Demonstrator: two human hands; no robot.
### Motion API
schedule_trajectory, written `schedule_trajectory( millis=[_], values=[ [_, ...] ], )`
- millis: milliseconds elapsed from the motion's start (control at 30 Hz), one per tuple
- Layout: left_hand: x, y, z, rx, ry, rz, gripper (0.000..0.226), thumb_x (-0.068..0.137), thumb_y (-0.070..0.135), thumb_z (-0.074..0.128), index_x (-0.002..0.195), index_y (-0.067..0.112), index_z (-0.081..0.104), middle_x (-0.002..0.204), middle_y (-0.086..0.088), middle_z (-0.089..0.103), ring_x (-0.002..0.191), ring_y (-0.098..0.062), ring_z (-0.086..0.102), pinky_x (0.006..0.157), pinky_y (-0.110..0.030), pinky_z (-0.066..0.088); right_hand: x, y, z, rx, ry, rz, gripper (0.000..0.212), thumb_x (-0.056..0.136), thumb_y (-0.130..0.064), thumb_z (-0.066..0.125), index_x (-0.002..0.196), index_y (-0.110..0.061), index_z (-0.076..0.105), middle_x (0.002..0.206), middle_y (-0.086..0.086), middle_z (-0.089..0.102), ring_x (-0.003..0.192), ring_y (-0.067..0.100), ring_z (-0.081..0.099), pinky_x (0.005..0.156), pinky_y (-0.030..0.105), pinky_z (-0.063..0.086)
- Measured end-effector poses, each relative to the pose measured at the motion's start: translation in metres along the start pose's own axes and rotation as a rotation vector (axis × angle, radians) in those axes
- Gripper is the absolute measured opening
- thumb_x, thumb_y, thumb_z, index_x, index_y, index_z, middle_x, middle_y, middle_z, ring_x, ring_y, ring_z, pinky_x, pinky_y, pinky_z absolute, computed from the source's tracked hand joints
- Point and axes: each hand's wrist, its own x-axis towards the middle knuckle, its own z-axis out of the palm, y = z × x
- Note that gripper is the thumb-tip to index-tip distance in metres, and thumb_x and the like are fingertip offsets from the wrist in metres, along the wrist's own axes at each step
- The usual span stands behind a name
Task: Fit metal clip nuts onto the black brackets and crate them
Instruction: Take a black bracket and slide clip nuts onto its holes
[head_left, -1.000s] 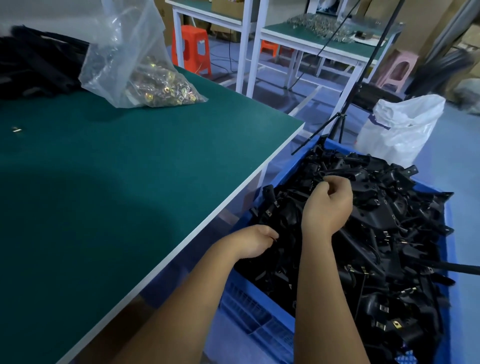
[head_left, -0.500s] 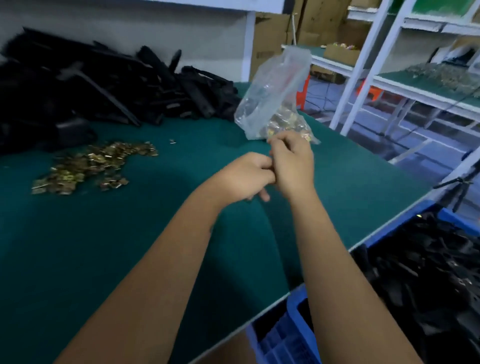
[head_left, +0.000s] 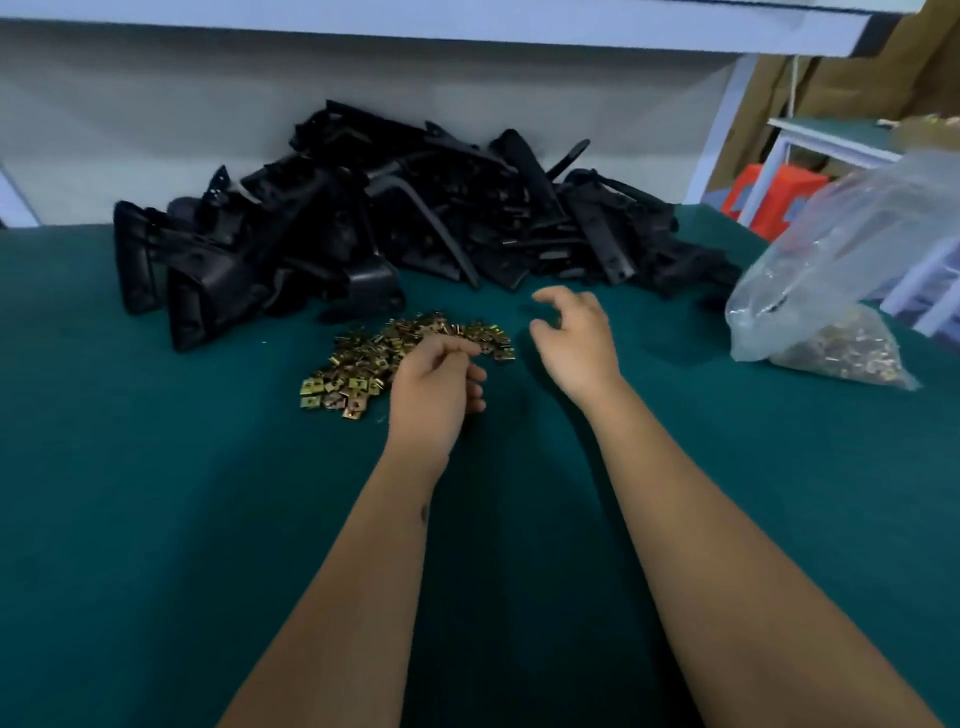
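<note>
Left hand (head_left: 434, 387) sits over the near-right edge of the loose clip nuts (head_left: 395, 353) on the green table (head_left: 156, 493) — fingers curled down; cannot tell if one is pinched. Right hand (head_left: 574, 338) empty, fingers loosely hooked, aimed at the black brackets (head_left: 415, 223) heaped straight ahead — it is the nearer hand. Crate out of view.

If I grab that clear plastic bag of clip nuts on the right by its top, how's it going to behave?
The clear bag looks thin and crumpled, so it will probably flop. The clip nuts are heaped in its bottom corner, so it likely hangs bottom-heavy and may swing. Its mouth seems open; tilting could spill them.
</note>
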Motion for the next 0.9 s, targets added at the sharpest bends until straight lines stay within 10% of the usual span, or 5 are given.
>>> schedule_trajectory(
  millis=[200, 367, 600, 667, 900],
  values=[
    [0.012, -0.005, 0.008, 0.031, 0.017, 0.035, 0.029, 0.098, 0.007, 0.044, 0.082, 0.019, 0.066, 0.066, 0.004, 0.062, 0.051, 0.001, 0.055, 0.051, -0.02, 0.049, 0.051, 0.004, 0.017, 0.134, 0.045, 0.078, 0.066, 0.099, -0.032, 0.048, 0.152, -0.048, 0.012, 0.134, 0.001, 0.042, 0.11, 0.022, 0.051, 0.087, 0.038, 0.045],
    [0.017, -0.005, 0.005, -0.019, 0.022, 0.03, 0.029, 0.097, 0.005, 0.044, 0.083, 0.018, 0.067, 0.064, 0.005, 0.062, 0.051, -0.001, 0.055, 0.051, -0.02, 0.049, 0.071, 0.004, 0.022, 0.147, -0.014, 0.145, 0.063, 0.097, -0.038, 0.05, 0.154, -0.037, 0.022, 0.154, -0.004, 0.029, 0.135, 0.019, 0.04, 0.106, 0.043, 0.037],
    [0.016, -0.003, 0.003, -0.071, 0.011, 0.028, 0.029, 0.098, 0.003, 0.043, 0.082, 0.014, 0.065, 0.062, 0.004, 0.06, 0.049, -0.003, 0.054, 0.049, -0.021, 0.049, 0.044, 0.006, 0.01, 0.716, 0.512, 0.306, 0.002, 0.09, -0.021, 0.069, 0.091, -0.021, 0.069, 0.09, -0.002, 0.063, 0.078, 0.01, 0.058, 0.074, 0.025, 0.049],
    [0.016, -0.003, 0.002, -0.089, 0.008, 0.027, 0.029, 0.098, 0.002, 0.042, 0.083, 0.013, 0.065, 0.059, 0.005, 0.06, 0.048, -0.003, 0.054, 0.048, -0.02, 0.049, 0.03, 0.006, 0.007, 0.721, 0.677, 0.333, 0.018, 0.086, -0.012, 0.072, 0.074, -0.021, 0.061, 0.072, -0.003, 0.057, 0.063, 0.008, 0.051, 0.064, 0.023, 0.045],
    [0.009, -0.003, 0.0, -0.106, 0.028, 0.049, 0.03, 0.099, 0.003, 0.043, 0.082, 0.013, 0.065, 0.061, 0.005, 0.061, 0.05, -0.004, 0.055, 0.05, -0.021, 0.049, -0.024, -0.01, -0.001, 0.822, 0.544, 0.413, 0.037, 0.084, -0.001, 0.062, 0.118, -0.01, 0.05, 0.063, -0.003, 0.048, 0.049, 0.008, 0.044, 0.05, 0.017, 0.042]
  ],
)
